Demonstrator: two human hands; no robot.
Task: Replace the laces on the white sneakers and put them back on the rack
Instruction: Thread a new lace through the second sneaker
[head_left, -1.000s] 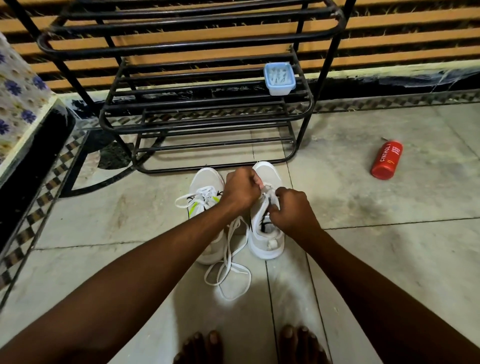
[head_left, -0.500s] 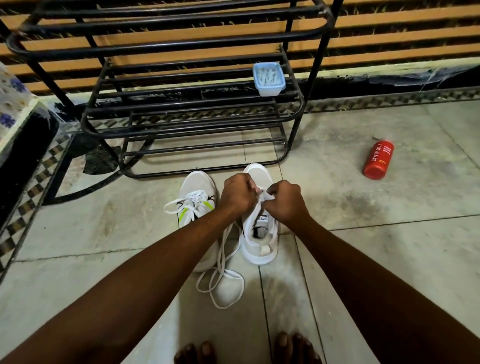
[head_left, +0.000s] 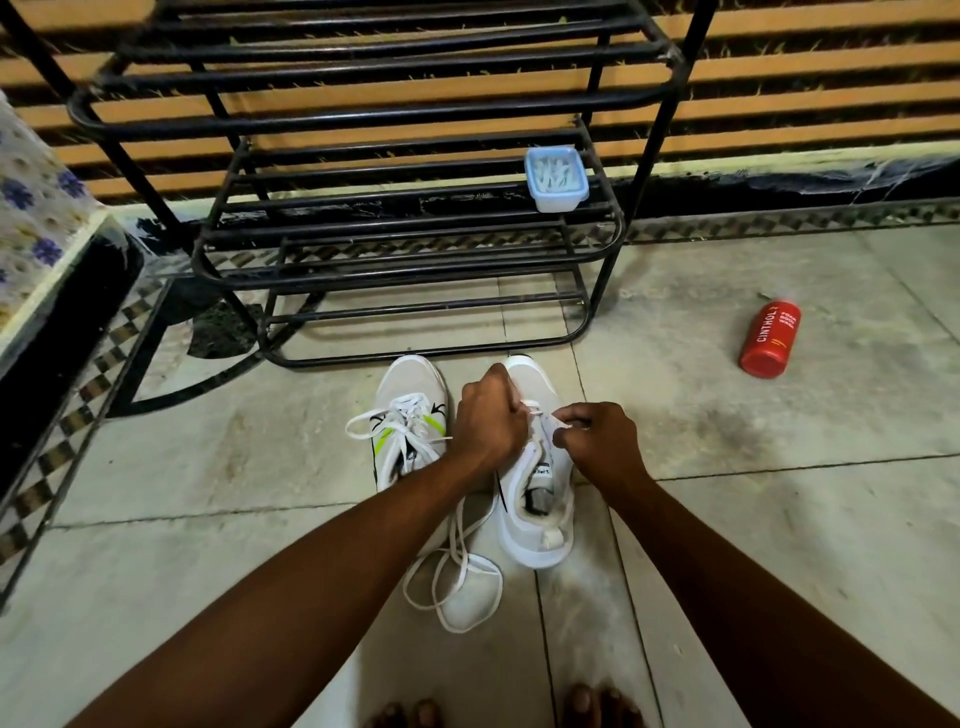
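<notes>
Two white sneakers stand on the tiled floor in front of the black metal shoe rack (head_left: 415, 270). The left sneaker (head_left: 408, 415) is laced, with a loose bow. The right sneaker (head_left: 537, 514) is under both hands. My left hand (head_left: 488, 421) is curled over its front part and grips the lace there. My right hand (head_left: 597, 441) pinches a white lace end over the tongue. A long loose white lace (head_left: 457, 582) trails from under my left forearm and loops on the floor between the shoes.
A small pale-blue plastic box (head_left: 556, 179) sits on a middle shelf of the rack. A red bottle (head_left: 770, 339) lies on the floor to the right. A flowered cloth on a ledge (head_left: 36, 234) is at the left. My bare toes (head_left: 597, 704) show at the bottom edge.
The view has shifted a little between frames. My right hand has drawn slightly to the right, pulling the lace end out from the right sneaker; my left hand stays on the shoe's front.
</notes>
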